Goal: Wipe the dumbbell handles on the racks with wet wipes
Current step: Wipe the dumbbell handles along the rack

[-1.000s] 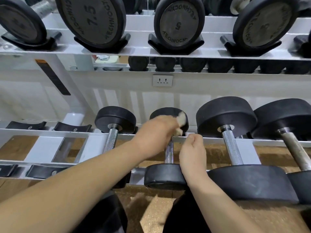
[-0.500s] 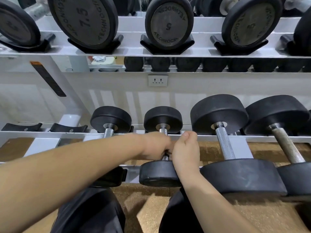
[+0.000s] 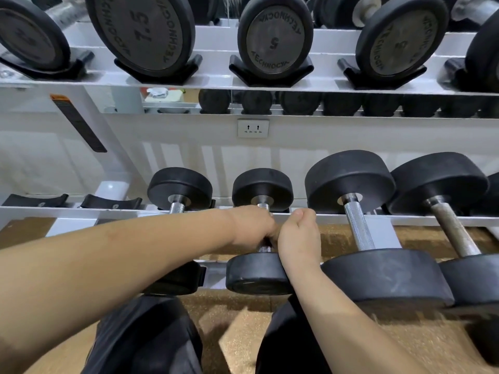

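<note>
Two ways to go wrong: rubbing hard with left grip [image 3: 251,228], curled round the handle [image 3: 263,206] of the dumbbell [image 3: 258,273] on the lower rack [image 3: 405,220], and rolling it off; or pinching right grip [image 3: 297,236], curled alongside, hold unclear. No wipe in view.

White wall socket [image 3: 253,128] centre — black/orange sticker [image 3: 78,122] upper L; brown speckled floor [image 3: 237,344] btm.

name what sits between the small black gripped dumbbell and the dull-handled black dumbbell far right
A bigger black rubber dumbbell with a shiny steel handle, plus the right hand, head view.
</note>
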